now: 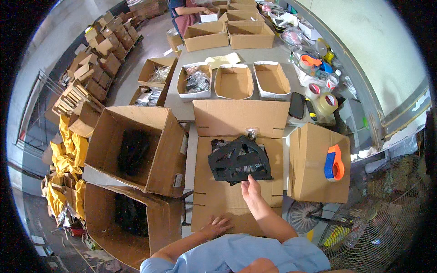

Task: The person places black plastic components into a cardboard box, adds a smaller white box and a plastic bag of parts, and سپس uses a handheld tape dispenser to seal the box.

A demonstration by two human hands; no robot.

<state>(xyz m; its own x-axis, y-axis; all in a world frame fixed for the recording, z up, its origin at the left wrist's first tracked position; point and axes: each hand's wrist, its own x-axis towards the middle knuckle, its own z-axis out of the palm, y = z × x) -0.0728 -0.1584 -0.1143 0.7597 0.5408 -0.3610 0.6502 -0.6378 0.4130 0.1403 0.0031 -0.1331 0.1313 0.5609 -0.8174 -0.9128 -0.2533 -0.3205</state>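
A flat black plastic bracket (240, 162) with triangular cut-outs lies over the middle of an unfolded cardboard box (211, 198). My right hand (251, 190) has its fingers closed at the bracket's near edge; the fingertips are partly hidden there. My left hand (217, 225) rests flat on the near left part of the cardboard, fingers spread, holding nothing. Beneath the bracket, shiny clear-bagged parts show through the openings. A small clear bag (251, 133) sits just beyond it, by the raised far flap (241, 117).
Two deep cartons (170, 150) (166, 223) with black contents stand at left. On the right, a closed carton (314, 182) carries an orange-and-blue tape dispenser (335, 163). White-sided trays (234, 82), a phone (297, 105) and tape rolls (327, 102) lie beyond. A fan (378, 218) stands near right; a person (184, 16) works far off.
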